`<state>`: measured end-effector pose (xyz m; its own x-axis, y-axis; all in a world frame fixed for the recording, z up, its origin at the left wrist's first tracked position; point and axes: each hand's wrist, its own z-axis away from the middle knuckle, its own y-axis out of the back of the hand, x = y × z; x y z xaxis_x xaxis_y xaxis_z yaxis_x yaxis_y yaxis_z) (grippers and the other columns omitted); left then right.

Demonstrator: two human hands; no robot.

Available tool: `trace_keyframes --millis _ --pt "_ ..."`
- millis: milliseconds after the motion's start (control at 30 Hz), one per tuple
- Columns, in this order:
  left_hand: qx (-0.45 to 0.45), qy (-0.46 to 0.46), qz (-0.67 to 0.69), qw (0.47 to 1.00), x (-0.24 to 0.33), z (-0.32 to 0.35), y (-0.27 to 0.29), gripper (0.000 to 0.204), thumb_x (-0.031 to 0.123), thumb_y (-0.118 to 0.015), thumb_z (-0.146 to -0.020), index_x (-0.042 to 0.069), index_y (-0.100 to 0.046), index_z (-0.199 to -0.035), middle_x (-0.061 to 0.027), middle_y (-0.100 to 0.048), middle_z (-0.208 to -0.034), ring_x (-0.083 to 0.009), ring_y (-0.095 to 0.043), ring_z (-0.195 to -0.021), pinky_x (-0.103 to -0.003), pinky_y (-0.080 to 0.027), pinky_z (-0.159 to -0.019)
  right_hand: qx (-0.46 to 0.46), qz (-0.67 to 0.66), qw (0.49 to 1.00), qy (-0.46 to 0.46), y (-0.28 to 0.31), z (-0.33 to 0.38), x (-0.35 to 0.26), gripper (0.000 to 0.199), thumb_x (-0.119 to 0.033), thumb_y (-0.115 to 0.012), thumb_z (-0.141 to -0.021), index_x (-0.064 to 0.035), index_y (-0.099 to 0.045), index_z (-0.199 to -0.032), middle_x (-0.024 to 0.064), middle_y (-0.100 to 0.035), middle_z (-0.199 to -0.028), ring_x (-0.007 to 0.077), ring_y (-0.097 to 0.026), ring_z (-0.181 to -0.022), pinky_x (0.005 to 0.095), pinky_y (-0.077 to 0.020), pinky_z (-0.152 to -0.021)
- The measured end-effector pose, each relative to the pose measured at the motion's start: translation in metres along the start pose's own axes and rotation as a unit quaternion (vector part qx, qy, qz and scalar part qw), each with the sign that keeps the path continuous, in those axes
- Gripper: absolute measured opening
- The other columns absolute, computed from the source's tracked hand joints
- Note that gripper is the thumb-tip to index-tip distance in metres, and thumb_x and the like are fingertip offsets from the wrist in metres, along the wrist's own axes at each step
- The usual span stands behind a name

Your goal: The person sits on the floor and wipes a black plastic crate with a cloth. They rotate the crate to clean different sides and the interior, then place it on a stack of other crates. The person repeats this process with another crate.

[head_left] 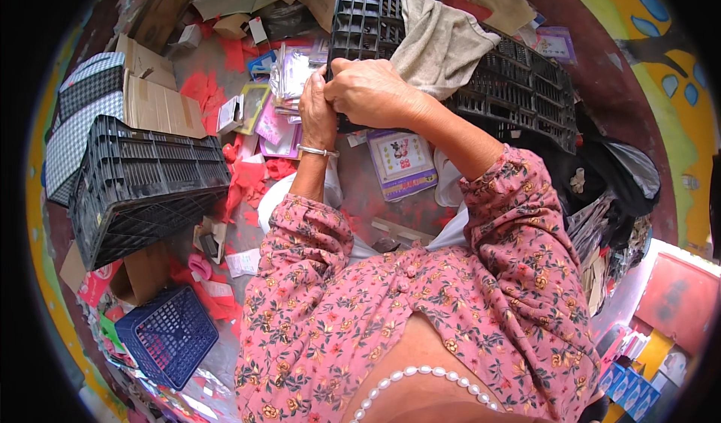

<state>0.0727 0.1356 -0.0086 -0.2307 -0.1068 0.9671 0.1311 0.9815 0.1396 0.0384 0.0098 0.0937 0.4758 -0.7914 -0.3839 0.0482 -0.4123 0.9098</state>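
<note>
My left hand [318,114] and my right hand [374,93] meet in front of an upturned black plastic crate [366,19]. The left fingers are pressed together and point away from me, beside the crate's left edge. Curled into a pinch, the right hand touches the left fingertips. Whatever lies between them is hidden. A beige cloth [443,42] drapes over the crate just beyond my right hand. Close to the left fingers is a stack of flat plastic-wrapped packs [294,74]. A purple-and-white flat pack [402,162] lies on the floor below my right wrist.
Another black crate [154,179] stands at the left, with a cardboard box [161,104] behind it. Nearer sits a blue basket [169,333]. Red scraps [244,183] litter the floor. Dark bags [619,175] and a pink-red container [676,295] are at the right.
</note>
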Motion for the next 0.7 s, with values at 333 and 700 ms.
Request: trace_keyframes --millis 333,700 --pt "0.041 -0.060 -0.065 0.995 0.002 -0.002 -0.007 0.043 0.024 -0.023 -0.096 -0.005 -0.052 -0.108 -0.0220 -0.056 -0.106 -0.0344 -0.051 -0.102 -0.035 -0.038 -0.089 0.304 -0.256 0.903 -0.162 0.028 0.026 0.051 0.018 -0.019 -0.063 -0.076 -0.0038 -0.066 -0.085 0.0087 -0.062 -0.076 0.0175 -0.059 -0.069 0.0293 -0.0470 -0.067" --pt "0.010 0.034 0.044 0.998 0.011 0.003 -0.023 0.042 0.025 -0.031 -0.095 -0.005 -0.054 -0.112 -0.0107 -0.059 -0.105 -0.0172 -0.054 -0.096 -0.029 -0.040 -0.086 0.026 0.070 0.994 -0.079 0.029 -0.007 0.029 0.025 -0.021 -0.062 -0.063 -0.0034 -0.068 -0.081 0.0215 -0.059 -0.092 0.0317 -0.062 -0.081 0.0392 -0.0508 -0.065"
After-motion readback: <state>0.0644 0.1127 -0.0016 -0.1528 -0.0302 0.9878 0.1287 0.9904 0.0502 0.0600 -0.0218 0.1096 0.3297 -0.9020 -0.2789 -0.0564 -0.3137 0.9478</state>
